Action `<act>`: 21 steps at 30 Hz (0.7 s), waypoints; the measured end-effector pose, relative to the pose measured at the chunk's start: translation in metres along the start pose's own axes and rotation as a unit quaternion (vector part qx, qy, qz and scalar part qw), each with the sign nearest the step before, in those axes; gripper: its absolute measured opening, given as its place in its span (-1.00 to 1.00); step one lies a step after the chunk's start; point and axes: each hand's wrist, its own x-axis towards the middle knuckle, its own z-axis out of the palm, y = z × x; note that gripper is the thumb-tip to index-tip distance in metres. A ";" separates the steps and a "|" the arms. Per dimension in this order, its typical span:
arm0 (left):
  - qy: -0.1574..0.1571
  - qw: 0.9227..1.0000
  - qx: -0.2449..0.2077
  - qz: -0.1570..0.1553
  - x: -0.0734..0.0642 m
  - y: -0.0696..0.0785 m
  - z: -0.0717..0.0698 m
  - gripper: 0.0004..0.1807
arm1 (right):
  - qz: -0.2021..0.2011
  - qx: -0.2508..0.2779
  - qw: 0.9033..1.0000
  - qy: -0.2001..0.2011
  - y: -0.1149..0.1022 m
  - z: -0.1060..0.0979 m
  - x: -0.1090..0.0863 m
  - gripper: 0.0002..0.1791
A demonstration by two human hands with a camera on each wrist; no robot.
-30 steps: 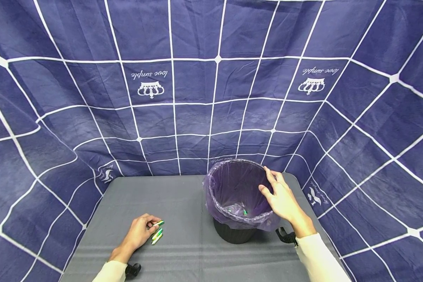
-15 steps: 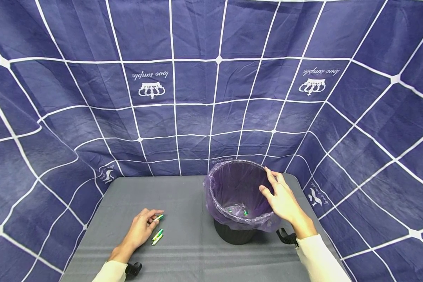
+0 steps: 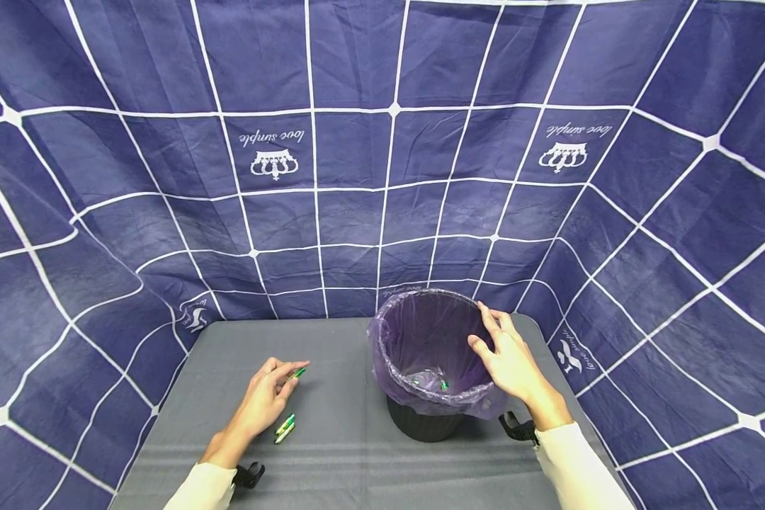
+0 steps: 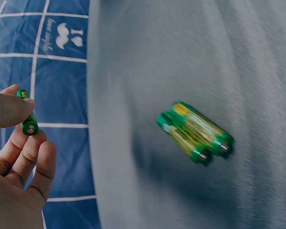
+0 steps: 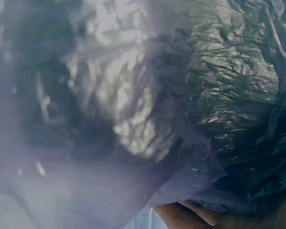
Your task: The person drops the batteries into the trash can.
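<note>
My left hand (image 3: 264, 397) pinches a green battery (image 4: 29, 127) between thumb and fingers, over the left part of the table. Two more green and yellow batteries (image 4: 195, 132) lie side by side on the cloth, nearer to me than that hand. My right hand (image 3: 513, 358) rests at the right rim of a black bin (image 3: 426, 423) lined with a purple plastic bag (image 3: 389, 379). Its thumb is spread apart from the fingers, over the bag's opening. Crinkled film fills most of the right wrist view, with fingers (image 5: 178, 215) showing at the bottom edge.
Small green pieces (image 3: 444, 384) lie at the bottom of the bin. Grey cloth (image 3: 331, 354) covers the table. Blue curtains (image 3: 350, 149) with white grid lines stand behind it and at both sides.
My left hand has lifted the battery and moved away from me and slightly right, apart from the two others. My right hand has stayed at the bin.
</note>
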 end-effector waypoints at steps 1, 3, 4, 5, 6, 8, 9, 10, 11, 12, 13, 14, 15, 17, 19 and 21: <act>-0.002 1.000 -0.002 -0.002 0.002 0.003 -0.001 -0.48 | -0.001 0.001 1.000 0.000 0.000 0.000 0.000 -0.18; -0.005 1.000 0.000 -0.003 0.005 0.008 -0.002 -0.49 | -0.001 0.002 1.000 -0.001 0.000 0.001 0.000 -0.18; -0.005 1.000 0.000 -0.001 0.007 0.011 -0.002 -0.50 | -0.001 0.002 1.000 -0.001 0.000 0.001 0.000 -0.18; -0.006 1.000 0.002 -0.001 0.009 0.014 -0.003 -0.51 | 0.000 0.002 1.000 -0.001 0.000 0.001 0.000 -0.17; -0.006 1.000 0.005 0.002 0.011 0.016 -0.004 -0.52 | 0.000 0.002 1.000 -0.001 0.000 0.001 0.000 -0.18; -0.004 1.000 0.009 0.008 0.016 0.021 -0.005 -0.52 | 0.000 0.002 1.000 -0.002 0.000 0.001 0.000 -0.18; -0.004 1.000 0.010 0.012 0.018 0.024 -0.006 -0.52 | 0.000 0.003 1.000 -0.002 0.000 0.001 0.000 -0.18; -0.003 1.000 0.010 0.016 0.021 0.027 -0.007 -0.52 | 0.000 0.003 1.000 -0.002 0.000 0.001 0.000 -0.18; -0.002 1.000 0.010 0.019 0.023 0.030 -0.008 -0.52 | 0.000 0.003 1.000 -0.001 0.000 0.001 0.000 -0.18; -0.002 1.000 0.008 0.022 0.026 0.033 -0.009 -0.52 | -0.001 0.003 1.000 -0.001 -0.001 0.001 -0.001 -0.18; -0.002 1.000 0.005 0.025 0.029 0.036 -0.010 -0.53 | -0.001 0.004 1.000 0.000 -0.001 0.000 -0.001 -0.18; -0.001 1.000 0.002 0.027 0.032 0.039 -0.010 -0.53 | -0.002 0.004 1.000 0.001 0.000 0.000 -0.001 -0.18; 0.000 0.999 -0.002 0.032 0.035 0.043 -0.012 -0.53 | -0.002 0.003 1.000 0.001 0.000 0.000 -0.001 -0.18; 0.002 0.999 -0.008 0.037 0.040 0.049 -0.014 -0.54 | -0.002 0.001 1.000 0.001 0.000 0.000 -0.001 -0.18; 0.004 0.999 -0.013 0.043 0.046 0.055 -0.016 -0.54 | -0.002 0.000 1.000 0.001 0.000 0.000 0.000 -0.18; 0.006 0.999 -0.018 0.051 0.051 0.060 -0.018 -0.53 | -0.001 -0.001 1.000 0.000 0.001 0.000 0.000 -0.18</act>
